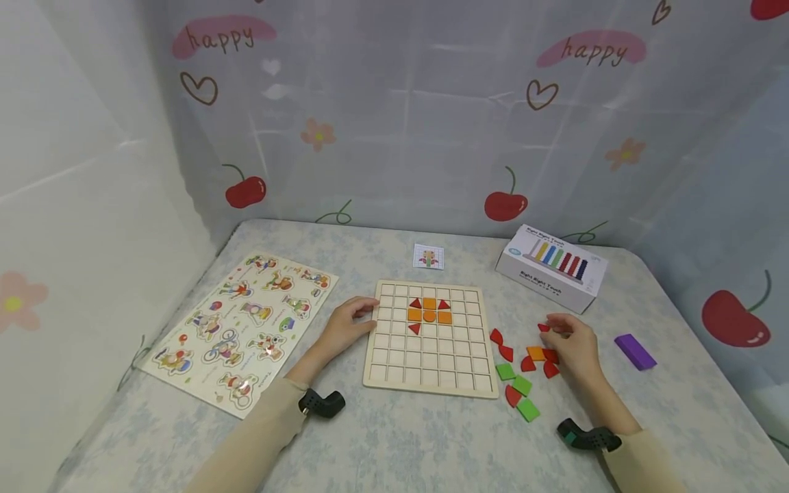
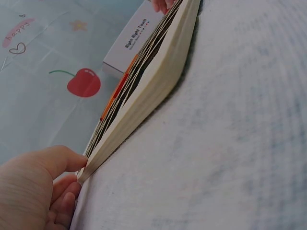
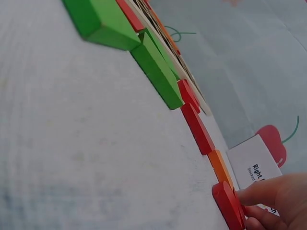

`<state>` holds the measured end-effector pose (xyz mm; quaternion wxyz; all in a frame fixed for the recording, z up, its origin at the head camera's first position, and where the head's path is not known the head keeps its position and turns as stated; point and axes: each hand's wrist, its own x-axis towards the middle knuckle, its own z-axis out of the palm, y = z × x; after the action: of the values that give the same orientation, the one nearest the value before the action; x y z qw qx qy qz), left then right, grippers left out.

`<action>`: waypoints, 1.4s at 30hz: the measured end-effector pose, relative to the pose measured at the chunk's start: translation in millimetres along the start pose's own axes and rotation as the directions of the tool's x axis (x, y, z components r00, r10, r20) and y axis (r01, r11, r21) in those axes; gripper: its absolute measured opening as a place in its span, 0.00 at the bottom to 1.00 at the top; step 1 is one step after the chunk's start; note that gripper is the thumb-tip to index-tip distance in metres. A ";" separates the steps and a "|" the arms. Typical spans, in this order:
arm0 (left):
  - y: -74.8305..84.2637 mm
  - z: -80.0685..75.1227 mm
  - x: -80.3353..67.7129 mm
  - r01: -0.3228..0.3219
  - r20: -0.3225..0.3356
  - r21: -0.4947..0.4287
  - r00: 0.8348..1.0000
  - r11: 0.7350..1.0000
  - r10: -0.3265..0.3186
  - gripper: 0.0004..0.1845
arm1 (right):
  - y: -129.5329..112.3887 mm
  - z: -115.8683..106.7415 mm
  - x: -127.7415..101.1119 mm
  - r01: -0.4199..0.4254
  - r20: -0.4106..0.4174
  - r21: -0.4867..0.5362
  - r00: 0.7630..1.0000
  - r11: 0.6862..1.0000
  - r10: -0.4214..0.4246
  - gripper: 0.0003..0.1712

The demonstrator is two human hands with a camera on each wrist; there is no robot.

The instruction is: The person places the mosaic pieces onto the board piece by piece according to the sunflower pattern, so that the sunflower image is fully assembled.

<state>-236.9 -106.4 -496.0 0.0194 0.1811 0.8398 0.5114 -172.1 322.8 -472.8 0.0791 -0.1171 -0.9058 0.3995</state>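
Note:
A square wooden grid board (image 1: 429, 373) lies on the table. My left hand (image 1: 346, 327) grips its left edge; in the left wrist view the thumb is on top and the other fingers are beside and under the rim. On the board sit orange squares (image 1: 444, 317), an orange round piece (image 1: 429, 315) and red triangular pieces (image 1: 415, 329). My right hand (image 1: 573, 340) pinches a small red piece (image 1: 543, 327) right of the board. By that hand lie an orange square (image 1: 535, 353) and red quarter-round pieces (image 1: 551, 369). The held piece's full shape is hidden.
Green squares (image 1: 522, 385) and more red pieces (image 1: 513, 396) lie along the board's right side. A pattern card (image 1: 428, 257) is behind the board. A white box (image 1: 551, 267) and a purple block (image 1: 635, 352) stand right; a picture puzzle (image 1: 240, 329) lies left.

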 end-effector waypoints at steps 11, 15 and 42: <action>-2.5 -3.7 1.1 0.010 0.003 0.002 1.000 1.000 -0.010 0.22 | -4.9 3.4 3.0 0.038 -0.010 0.010 0.999 0.999 -0.038 0.22; -1.9 -3.9 -0.3 0.015 -0.003 0.000 1.000 1.000 -0.015 0.22 | -17.6 9.4 -0.1 0.096 0.009 0.018 0.995 0.995 -0.097 0.23; -0.9 0.3 1.3 0.013 -0.003 -0.001 1.000 1.000 -0.013 0.22 | -102.9 111.0 -23.1 0.228 0.200 0.236 0.940 0.945 -0.277 0.18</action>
<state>-238.3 -106.1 -496.8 0.0214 0.1749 0.8407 0.5120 -191.6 170.9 -471.8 0.0361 0.0570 -0.8692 0.4898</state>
